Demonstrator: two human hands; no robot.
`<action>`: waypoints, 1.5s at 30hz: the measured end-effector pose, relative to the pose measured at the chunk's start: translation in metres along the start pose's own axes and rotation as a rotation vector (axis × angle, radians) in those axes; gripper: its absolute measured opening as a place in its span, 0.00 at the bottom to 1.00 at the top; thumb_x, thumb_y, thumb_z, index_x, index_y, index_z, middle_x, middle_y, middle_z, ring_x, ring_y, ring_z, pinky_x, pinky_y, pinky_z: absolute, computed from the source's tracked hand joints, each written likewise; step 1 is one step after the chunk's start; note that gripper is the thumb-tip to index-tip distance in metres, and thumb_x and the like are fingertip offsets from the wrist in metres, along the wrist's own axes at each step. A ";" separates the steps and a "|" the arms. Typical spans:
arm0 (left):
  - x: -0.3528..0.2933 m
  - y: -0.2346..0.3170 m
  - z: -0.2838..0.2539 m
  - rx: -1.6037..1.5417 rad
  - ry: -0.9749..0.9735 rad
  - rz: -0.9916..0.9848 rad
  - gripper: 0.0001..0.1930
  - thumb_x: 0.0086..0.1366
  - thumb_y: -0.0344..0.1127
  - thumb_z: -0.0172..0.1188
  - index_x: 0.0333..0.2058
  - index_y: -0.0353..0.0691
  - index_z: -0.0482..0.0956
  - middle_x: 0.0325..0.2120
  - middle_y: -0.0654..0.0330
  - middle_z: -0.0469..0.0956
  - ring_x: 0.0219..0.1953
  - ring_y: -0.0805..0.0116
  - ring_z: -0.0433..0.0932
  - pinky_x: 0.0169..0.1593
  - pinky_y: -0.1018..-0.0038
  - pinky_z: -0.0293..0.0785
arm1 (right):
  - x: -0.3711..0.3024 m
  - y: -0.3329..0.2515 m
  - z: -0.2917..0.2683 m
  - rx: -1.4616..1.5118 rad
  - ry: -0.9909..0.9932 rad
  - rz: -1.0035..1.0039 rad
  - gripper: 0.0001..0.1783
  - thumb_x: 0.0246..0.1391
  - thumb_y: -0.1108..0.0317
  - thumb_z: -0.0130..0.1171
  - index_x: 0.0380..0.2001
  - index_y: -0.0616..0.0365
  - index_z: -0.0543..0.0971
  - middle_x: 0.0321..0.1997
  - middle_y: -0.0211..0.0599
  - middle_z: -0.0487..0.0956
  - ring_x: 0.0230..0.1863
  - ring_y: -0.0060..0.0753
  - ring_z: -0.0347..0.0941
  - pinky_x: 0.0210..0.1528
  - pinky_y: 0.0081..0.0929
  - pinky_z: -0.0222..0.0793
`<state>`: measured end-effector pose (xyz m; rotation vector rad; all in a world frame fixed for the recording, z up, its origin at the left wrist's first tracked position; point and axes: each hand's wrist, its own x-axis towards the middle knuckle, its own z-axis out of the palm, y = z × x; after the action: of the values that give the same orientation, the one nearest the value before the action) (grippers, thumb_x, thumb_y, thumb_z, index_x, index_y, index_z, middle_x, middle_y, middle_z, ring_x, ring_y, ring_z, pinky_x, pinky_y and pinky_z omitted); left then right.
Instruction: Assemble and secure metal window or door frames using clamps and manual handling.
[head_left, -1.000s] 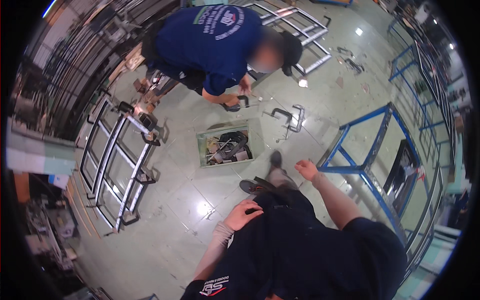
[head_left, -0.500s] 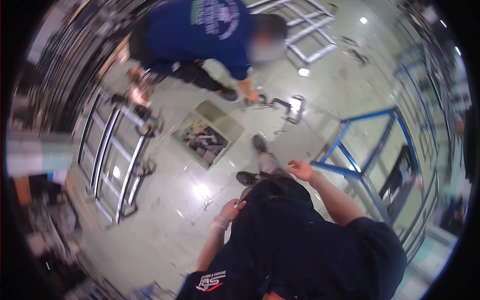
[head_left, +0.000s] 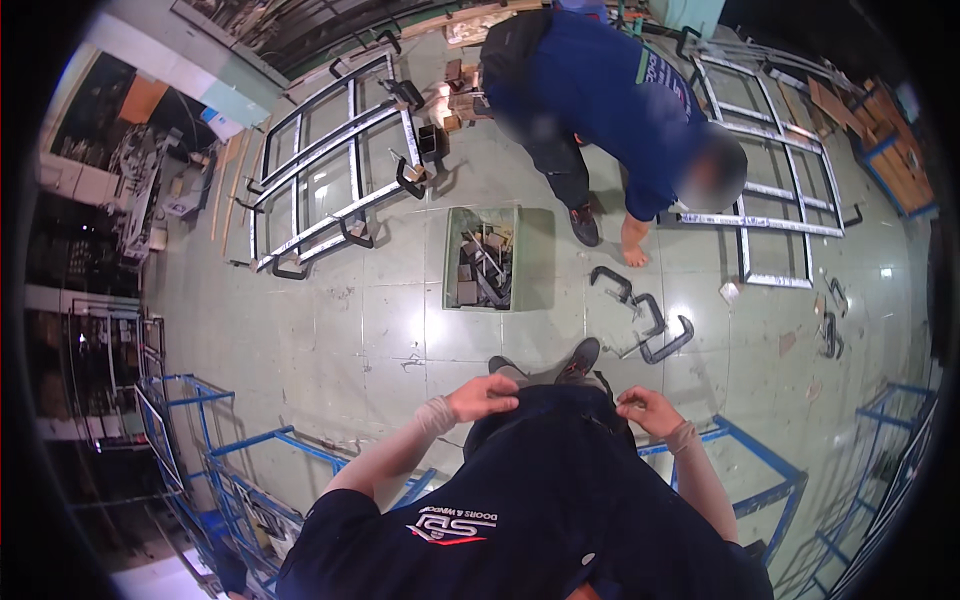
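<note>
My left hand [head_left: 483, 398] hangs in front of my waist, fingers stretched out, holding nothing. At the other side of my waist my right hand [head_left: 652, 411] is held with its fingers loosely bent and apart, and nothing shows in it. On the floor ahead, beyond my shoes, lie several black C-clamps [head_left: 645, 312]. A green plastic bin [head_left: 482, 307] full of metal pieces [head_left: 484, 262] stands ahead to the left. A co-worker [head_left: 610, 95] in a blue shirt bends down, one hand [head_left: 634, 242] low above the floor near the clamps.
A welded metal frame [head_left: 337, 150] with clamps on it lies at the far left, another frame [head_left: 770, 150] at the far right. Blue metal stands [head_left: 745, 440] are close on both sides of me. More clamps [head_left: 832, 335] lie to the right.
My view has turned to the right, so the bin, frames and clamps appear shifted and rotated. Both hands have drawn to the front of my waist. The co-worker still bends over.
</note>
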<state>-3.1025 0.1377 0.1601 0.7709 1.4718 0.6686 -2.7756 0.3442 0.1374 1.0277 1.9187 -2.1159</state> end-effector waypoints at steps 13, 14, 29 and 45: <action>-0.030 0.052 0.005 0.191 -0.043 0.026 0.15 0.63 0.37 0.57 0.45 0.34 0.76 0.37 0.52 0.79 0.40 0.65 0.78 0.46 0.72 0.74 | -0.020 -0.075 -0.020 -0.015 -0.121 -0.026 0.15 0.51 0.71 0.61 0.44 0.61 0.76 0.36 0.30 0.77 0.34 0.18 0.71 0.39 0.18 0.68; -0.029 0.051 0.004 0.188 -0.014 0.039 0.14 0.62 0.36 0.57 0.43 0.34 0.76 0.36 0.51 0.79 0.39 0.64 0.79 0.45 0.72 0.74 | -0.018 -0.076 -0.020 -0.116 -0.092 -0.110 0.15 0.51 0.67 0.61 0.42 0.60 0.77 0.37 0.34 0.77 0.35 0.22 0.72 0.40 0.20 0.69; -0.002 -0.112 -0.024 -0.159 0.352 -0.352 0.26 0.61 0.49 0.58 0.46 0.29 0.74 0.38 0.53 0.78 0.38 0.67 0.76 0.44 0.74 0.71 | 0.004 0.027 0.014 -0.067 0.198 0.214 0.17 0.56 0.57 0.56 0.36 0.62 0.77 0.30 0.36 0.77 0.33 0.24 0.70 0.37 0.24 0.67; 0.030 -0.083 -0.138 -0.258 0.645 -0.218 0.16 0.61 0.42 0.57 0.44 0.42 0.73 0.35 0.64 0.76 0.36 0.72 0.74 0.38 0.71 0.71 | -0.016 0.212 -0.003 0.001 0.711 0.546 0.14 0.50 0.62 0.57 0.32 0.64 0.78 0.27 0.36 0.79 0.29 0.26 0.74 0.31 0.26 0.70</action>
<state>-3.2453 0.1182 0.0827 0.1852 1.9625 0.9683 -2.6567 0.2994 -0.0325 2.2119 1.5483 -1.5488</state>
